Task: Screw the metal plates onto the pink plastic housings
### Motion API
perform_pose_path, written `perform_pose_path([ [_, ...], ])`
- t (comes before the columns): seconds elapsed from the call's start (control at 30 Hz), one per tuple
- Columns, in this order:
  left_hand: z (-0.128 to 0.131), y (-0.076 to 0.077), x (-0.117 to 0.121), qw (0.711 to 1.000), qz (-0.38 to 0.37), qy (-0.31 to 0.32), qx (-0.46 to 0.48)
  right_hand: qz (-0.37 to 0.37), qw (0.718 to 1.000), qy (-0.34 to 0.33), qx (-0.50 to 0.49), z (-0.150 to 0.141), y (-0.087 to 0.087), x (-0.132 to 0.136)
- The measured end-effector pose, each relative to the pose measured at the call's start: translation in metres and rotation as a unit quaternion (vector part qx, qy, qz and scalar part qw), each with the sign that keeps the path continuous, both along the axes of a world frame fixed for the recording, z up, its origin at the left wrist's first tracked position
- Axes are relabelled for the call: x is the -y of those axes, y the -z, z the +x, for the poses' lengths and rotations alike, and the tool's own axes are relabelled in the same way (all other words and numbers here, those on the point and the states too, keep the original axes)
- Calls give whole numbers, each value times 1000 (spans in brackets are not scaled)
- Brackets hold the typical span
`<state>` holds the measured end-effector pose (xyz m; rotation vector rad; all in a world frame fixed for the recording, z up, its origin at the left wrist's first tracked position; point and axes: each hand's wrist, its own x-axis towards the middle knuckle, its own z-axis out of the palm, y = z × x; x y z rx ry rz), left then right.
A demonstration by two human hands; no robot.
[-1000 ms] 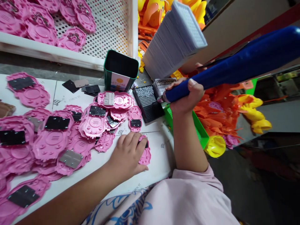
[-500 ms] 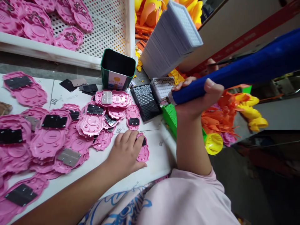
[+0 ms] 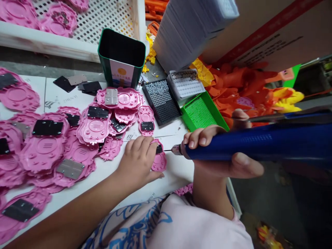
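My right hand point(image 3: 207, 138) is wrapped round a blue electric screwdriver point(image 3: 249, 143). The thin bit points left and its tip meets the black plate point(image 3: 159, 149) on a small pink plastic cover point(image 3: 158, 162). Lying over the left side of that cover, my left hand point(image 3: 138, 157) presses it to the table with fingers and thumb, hiding part of it. Just above stands another pink cover point(image 3: 146, 116) with a black plate. A black tray point(image 3: 166, 107) partly filled with small screws and a green tray point(image 3: 199, 112) with few screws are near the screwdriver.
Pink covers with black or grey plates point(image 3: 44, 148) are heaped on the left. Loose plates point(image 3: 77, 83) lie behind them, beside a dark green bin point(image 3: 121, 58). A white crate point(image 3: 85, 46), a tall white stack point(image 3: 192, 31) and orange parts point(image 3: 233, 81) stand farther back.
My right hand has brought the screwdriver down from above the trays to the small pink cover. My left hand stays on that cover. The view has shifted slightly.
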<state>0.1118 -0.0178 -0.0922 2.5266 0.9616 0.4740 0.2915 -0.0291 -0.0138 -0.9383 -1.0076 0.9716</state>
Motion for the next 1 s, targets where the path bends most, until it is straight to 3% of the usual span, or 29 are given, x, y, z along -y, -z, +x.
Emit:
perform_pose_path([
  [0.47, 0, -3, -1, 1000, -29, 7, -7, 14, 1000, -9, 20, -2, 9, 3],
  [0.63, 1, -3, 0, 999, -46, 4, -16, 29, 998, 41, 46, -11, 11, 7],
  [1.0, 2, -3, 0, 999, -43, 1, -20, 36, 998, -1, 61, -8, 12, 5],
])
